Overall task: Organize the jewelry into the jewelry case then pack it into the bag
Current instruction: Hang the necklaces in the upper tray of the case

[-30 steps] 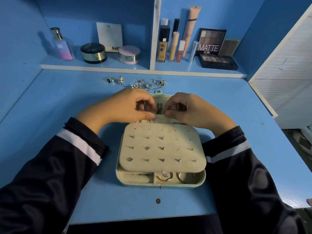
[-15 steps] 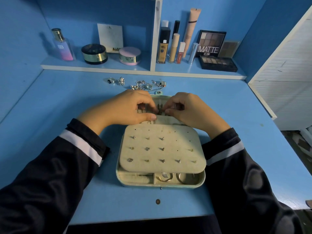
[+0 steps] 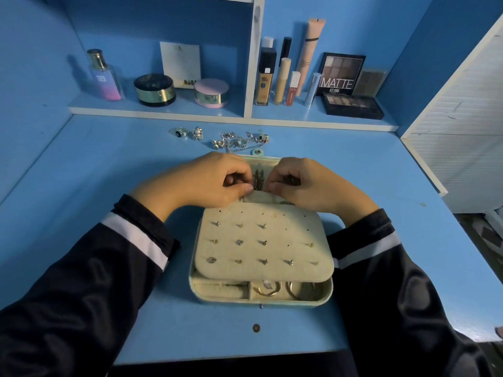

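left hand; right hand unmoved | jewelry piece (pinched) between grips

sleeves: black, glossy | white band near each cuff

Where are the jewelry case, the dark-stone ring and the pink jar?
jewelry case (image 3: pixel 226 302): head view, front wall.
dark-stone ring (image 3: pixel 181 132): head view, its top.
pink jar (image 3: pixel 211 87): head view, its lid.
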Action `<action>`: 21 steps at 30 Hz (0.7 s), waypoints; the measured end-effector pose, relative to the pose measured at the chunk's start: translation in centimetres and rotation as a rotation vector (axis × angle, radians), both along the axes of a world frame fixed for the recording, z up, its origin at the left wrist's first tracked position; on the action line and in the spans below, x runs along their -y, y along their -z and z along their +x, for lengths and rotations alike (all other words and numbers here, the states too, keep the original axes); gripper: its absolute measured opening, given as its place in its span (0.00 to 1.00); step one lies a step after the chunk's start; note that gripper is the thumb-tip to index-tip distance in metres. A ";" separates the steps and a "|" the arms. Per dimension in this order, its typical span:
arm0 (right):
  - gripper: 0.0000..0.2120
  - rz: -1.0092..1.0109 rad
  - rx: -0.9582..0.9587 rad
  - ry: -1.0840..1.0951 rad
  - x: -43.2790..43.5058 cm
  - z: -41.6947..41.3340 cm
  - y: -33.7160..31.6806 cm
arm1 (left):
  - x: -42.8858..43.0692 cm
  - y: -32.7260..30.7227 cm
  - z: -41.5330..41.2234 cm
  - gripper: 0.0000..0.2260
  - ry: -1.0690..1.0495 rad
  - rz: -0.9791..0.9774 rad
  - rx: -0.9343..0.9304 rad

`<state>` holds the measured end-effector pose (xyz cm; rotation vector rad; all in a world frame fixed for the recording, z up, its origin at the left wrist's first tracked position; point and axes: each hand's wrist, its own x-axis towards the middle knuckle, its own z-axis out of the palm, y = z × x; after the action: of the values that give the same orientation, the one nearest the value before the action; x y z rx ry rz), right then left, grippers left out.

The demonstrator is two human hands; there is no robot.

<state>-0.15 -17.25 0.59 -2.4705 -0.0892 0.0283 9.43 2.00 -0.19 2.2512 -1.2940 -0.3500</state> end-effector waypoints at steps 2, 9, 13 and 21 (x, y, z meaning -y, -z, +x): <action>0.03 0.040 0.043 0.033 0.2 0.1 0.0 | 0.0 0.0 0.2 0.02 -0.026 -0.054 0.001; 0.03 0.155 0.188 0.153 1.2 2.5 0.1 | 0.6 0.6 2.7 0.04 -0.168 -0.283 0.121; 0.04 0.126 0.233 0.178 1.9 5.2 0.1 | 1.2 0.8 5.2 0.05 -0.249 -0.272 0.195; 0.06 -0.037 0.260 0.156 2.4 10.4 0.3 | 1.9 0.6 9.6 0.09 -0.297 -0.124 0.261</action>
<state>10.26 -19.62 0.32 -2.4984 -0.0074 -0.3620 19.00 0.15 -0.78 2.3929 -1.0455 0.1311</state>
